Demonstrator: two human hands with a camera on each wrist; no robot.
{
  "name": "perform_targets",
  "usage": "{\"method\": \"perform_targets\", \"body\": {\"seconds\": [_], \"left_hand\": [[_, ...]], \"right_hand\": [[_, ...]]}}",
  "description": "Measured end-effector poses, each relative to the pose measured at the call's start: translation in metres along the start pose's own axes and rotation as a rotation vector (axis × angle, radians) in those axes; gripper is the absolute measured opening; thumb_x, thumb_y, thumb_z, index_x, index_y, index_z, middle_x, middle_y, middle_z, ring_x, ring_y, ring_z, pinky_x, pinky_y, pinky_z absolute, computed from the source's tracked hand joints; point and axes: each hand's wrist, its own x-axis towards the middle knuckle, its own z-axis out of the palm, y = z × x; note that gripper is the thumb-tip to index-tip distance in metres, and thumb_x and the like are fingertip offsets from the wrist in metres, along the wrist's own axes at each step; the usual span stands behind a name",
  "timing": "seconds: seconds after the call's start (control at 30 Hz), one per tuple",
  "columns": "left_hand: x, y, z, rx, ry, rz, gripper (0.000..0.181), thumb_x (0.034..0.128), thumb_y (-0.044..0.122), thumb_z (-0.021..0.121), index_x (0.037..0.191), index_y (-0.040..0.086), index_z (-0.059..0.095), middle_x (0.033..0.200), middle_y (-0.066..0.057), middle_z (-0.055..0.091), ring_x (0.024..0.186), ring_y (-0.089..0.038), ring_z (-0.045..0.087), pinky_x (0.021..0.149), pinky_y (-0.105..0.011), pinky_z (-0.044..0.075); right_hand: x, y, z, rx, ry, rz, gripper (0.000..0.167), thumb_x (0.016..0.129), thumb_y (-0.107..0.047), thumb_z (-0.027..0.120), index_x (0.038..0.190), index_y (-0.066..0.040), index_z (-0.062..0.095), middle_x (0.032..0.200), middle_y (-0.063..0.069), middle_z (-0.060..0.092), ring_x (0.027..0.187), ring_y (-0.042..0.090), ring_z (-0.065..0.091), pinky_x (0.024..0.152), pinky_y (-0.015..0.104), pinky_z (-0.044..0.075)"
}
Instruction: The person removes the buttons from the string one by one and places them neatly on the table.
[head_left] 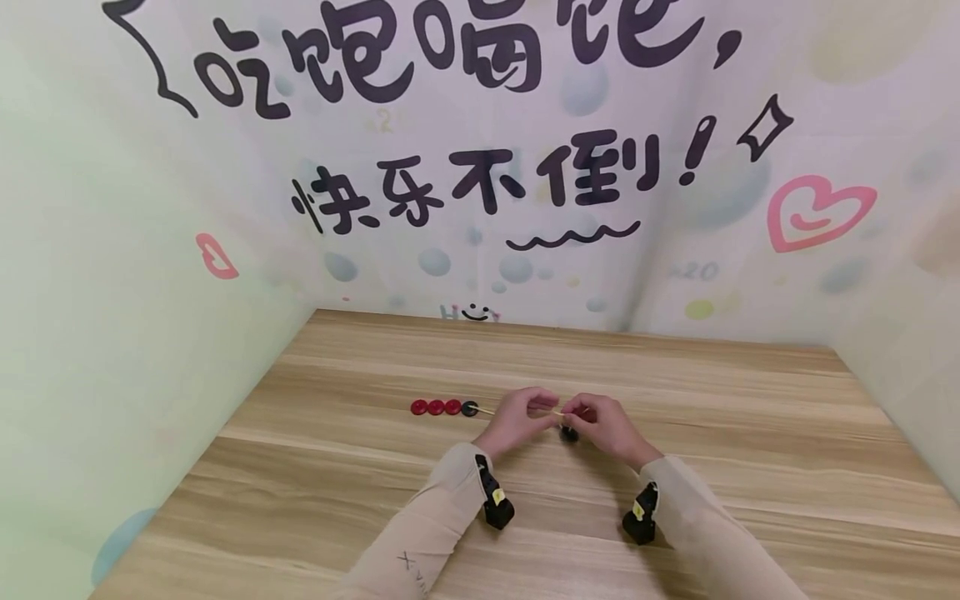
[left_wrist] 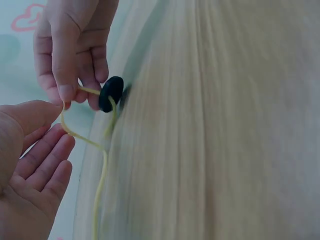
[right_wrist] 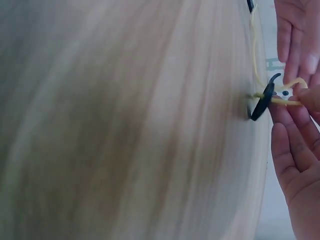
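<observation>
A yellow string (left_wrist: 103, 172) passes through a round black button (left_wrist: 111, 94), which hangs tilted just above the tabletop. My right hand (head_left: 606, 423) pinches the string beside this button between thumb and fingertips. Facing it, my left hand (head_left: 521, 418) has its thumb tip at the string by the right fingertips, while its other fingers stand apart, loosely bent. From the hands the string runs left to another dark button (head_left: 469, 408) on the table. In the right wrist view the hanging button (right_wrist: 263, 102) shows string on both its sides.
Three red buttons (head_left: 436, 407) lie in a row left of the dark button on the wooden table (head_left: 337, 500). A printed cloth wall (head_left: 480, 275) stands behind the table, with pale walls at both sides. Black wrist cameras sit on both sleeves.
</observation>
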Motion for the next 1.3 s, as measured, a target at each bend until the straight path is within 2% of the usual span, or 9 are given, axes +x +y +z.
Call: {"method": "perform_targets", "body": {"seconds": [0.23,0.4,0.57,0.73,0.93,1.1,1.3], "left_hand": [[0.004,0.008,0.006,-0.011,-0.009,-0.002,0.031,0.0803,0.013,0.065,0.106,-0.002,0.059,0.102,-0.013,0.062,0.094,-0.023,0.059,0.079,-0.026,0.046],[0.003,0.004,0.010,-0.020,-0.017,-0.010,0.028,0.0788,0.009,0.066,0.103,-0.003,0.060,0.093,-0.012,0.064,0.082,-0.017,0.061,0.070,-0.018,0.047],[0.001,-0.001,0.013,-0.010,-0.023,-0.031,0.023,0.0787,0.007,0.066,0.099,-0.002,0.063,0.085,-0.010,0.065,0.074,-0.012,0.060,0.064,-0.016,0.047],[-0.001,-0.003,0.013,0.020,-0.022,-0.038,0.017,0.0796,0.010,0.065,0.092,-0.002,0.066,0.079,-0.008,0.066,0.066,-0.008,0.059,0.058,-0.016,0.046],[-0.003,-0.003,0.011,0.117,-0.021,-0.001,0.012,0.0829,0.011,0.062,0.083,0.002,0.068,0.074,-0.002,0.063,0.062,-0.003,0.051,0.057,-0.015,0.042],[-0.004,-0.003,0.010,0.134,-0.022,0.016,0.015,0.0847,0.012,0.059,0.077,0.001,0.067,0.070,0.000,0.059,0.061,-0.001,0.047,0.056,-0.015,0.040],[-0.004,-0.001,0.009,0.129,-0.006,-0.047,0.015,0.0850,0.016,0.059,0.080,0.003,0.067,0.068,0.003,0.058,0.059,-0.002,0.047,0.054,-0.016,0.040]], "right_hand": [[0.000,0.002,0.001,0.012,0.007,-0.011,0.005,0.080,-0.004,0.063,0.085,-0.002,0.063,0.084,0.007,0.062,0.073,0.015,0.058,0.063,0.024,0.048],[-0.001,0.002,0.001,0.020,0.010,-0.013,0.005,0.080,-0.003,0.063,0.084,-0.001,0.063,0.084,0.008,0.063,0.071,0.014,0.058,0.060,0.023,0.048],[-0.001,0.003,0.002,0.033,0.020,-0.020,0.006,0.078,-0.001,0.064,0.084,-0.001,0.063,0.083,0.009,0.063,0.069,0.014,0.059,0.059,0.022,0.048],[-0.001,0.005,0.002,0.034,0.021,-0.018,0.005,0.078,-0.002,0.065,0.082,-0.003,0.063,0.080,0.006,0.063,0.068,0.012,0.059,0.058,0.022,0.047],[-0.002,0.007,0.002,0.008,0.015,-0.007,0.004,0.078,-0.005,0.065,0.081,-0.003,0.062,0.078,0.005,0.062,0.068,0.013,0.057,0.058,0.022,0.047],[-0.003,0.007,0.001,-0.007,0.012,-0.002,0.005,0.079,-0.007,0.065,0.082,-0.003,0.063,0.079,0.004,0.062,0.070,0.013,0.058,0.060,0.022,0.047],[-0.005,0.009,-0.001,-0.004,0.008,0.003,0.005,0.079,-0.006,0.065,0.082,-0.003,0.062,0.079,0.004,0.062,0.068,0.012,0.056,0.058,0.022,0.046]]}}
